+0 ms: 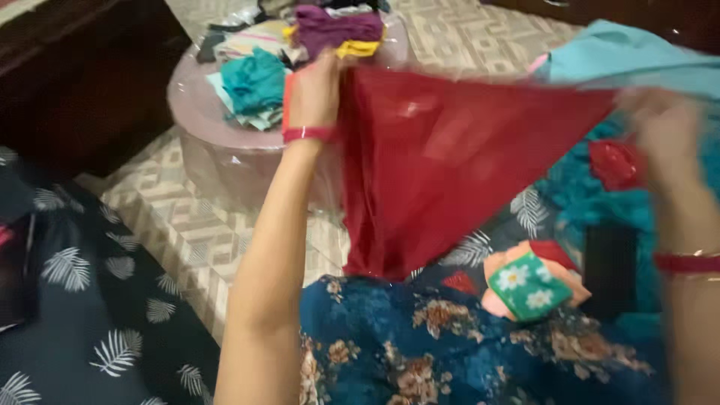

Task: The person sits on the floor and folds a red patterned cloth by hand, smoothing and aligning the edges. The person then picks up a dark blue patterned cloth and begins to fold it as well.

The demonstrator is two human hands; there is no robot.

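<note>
Red cloth (pixel 442 157): plain deep red, slightly sheer. Bangle (pixel 307 134) left of red cloth: pink-red. Tub (pixel 217 142) left of red cloth: translucent pale pink; holds clothes in teal, purple, yellow, white. Floor (pixel 180 217) below tub: beige, geometric pattern. Bedding (pixel 97 315) lower left of red cloth: dark navy, white leaf print. Garment (pixel 450 345) below red cloth: dark blue, tan floral. Folded piece (pixel 529 285) lower right: green, white flowers, peach edge. Fabric (pixel 630 60) upper right: light turquoise.

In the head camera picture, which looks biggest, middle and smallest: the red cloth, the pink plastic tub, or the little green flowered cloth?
1. Red cloth, though it is held up nearer the camera.
2. Pink plastic tub.
3. Little green flowered cloth.
</note>
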